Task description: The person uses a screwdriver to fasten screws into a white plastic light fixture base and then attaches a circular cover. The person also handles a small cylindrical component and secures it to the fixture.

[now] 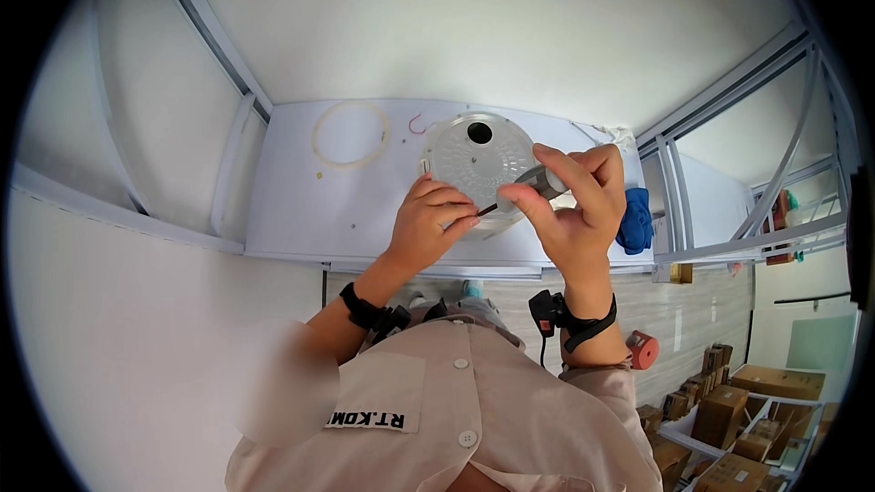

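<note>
A round, silvery, ribbed disc-shaped part (456, 157) with a dark round hole (479, 133) near its far edge lies on the white table. My right hand (583, 205) is closed around the grey handle of a screwdriver (550, 182), held tilted over the disc's right side. The screwdriver's thin dark shaft points down and left to the disc's near edge. My left hand (430, 223) is at that near edge, fingers bent and pinched together at the shaft's tip. What these fingers hold, if anything, is too small to make out.
On the white table (292, 210) lie a pale thin ring (315, 138), a short red wire (415, 124) and a small yellow piece (319, 176). A blue cloth (635, 221) sits at the right end. White frame posts flank the table; cardboard boxes (718, 415) stand at lower right.
</note>
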`<state>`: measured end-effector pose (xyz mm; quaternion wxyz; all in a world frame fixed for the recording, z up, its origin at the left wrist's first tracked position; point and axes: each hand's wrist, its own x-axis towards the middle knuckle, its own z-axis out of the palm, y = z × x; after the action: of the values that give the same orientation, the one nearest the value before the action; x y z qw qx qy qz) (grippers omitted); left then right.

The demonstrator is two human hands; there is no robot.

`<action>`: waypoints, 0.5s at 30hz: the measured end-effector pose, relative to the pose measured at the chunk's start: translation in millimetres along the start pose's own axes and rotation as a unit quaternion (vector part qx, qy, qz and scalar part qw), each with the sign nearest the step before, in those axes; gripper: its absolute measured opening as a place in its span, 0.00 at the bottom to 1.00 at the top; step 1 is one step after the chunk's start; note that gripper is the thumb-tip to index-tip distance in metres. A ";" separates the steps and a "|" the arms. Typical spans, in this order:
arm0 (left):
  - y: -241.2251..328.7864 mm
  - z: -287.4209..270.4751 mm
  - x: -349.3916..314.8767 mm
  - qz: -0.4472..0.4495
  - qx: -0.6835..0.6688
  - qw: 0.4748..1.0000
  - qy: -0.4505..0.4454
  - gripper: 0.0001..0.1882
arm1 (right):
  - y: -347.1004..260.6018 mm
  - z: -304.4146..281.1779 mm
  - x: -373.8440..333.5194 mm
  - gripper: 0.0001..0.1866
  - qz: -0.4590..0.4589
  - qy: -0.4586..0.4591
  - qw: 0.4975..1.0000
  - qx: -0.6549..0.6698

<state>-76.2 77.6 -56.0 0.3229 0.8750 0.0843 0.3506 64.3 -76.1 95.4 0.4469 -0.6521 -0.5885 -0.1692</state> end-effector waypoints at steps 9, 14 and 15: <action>0.4 3.1 -0.1 -0.005 0.004 1.000 0.011 0.06 | -2.7 4.2 5.7 0.35 0.040 -0.023 0.991 0.126; -0.9 4.4 0.2 -0.002 0.011 1.000 0.015 0.05 | -0.9 6.0 -10.0 0.35 0.023 -0.027 0.999 0.010; -1.2 4.7 0.8 0.002 0.012 1.000 0.017 0.05 | -1.4 7.6 -9.1 0.35 0.015 -0.019 0.999 0.040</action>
<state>-72.3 76.5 -58.9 0.3101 0.8729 0.0928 0.3651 58.5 -75.8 85.0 0.4635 -0.6459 -0.5933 -0.1262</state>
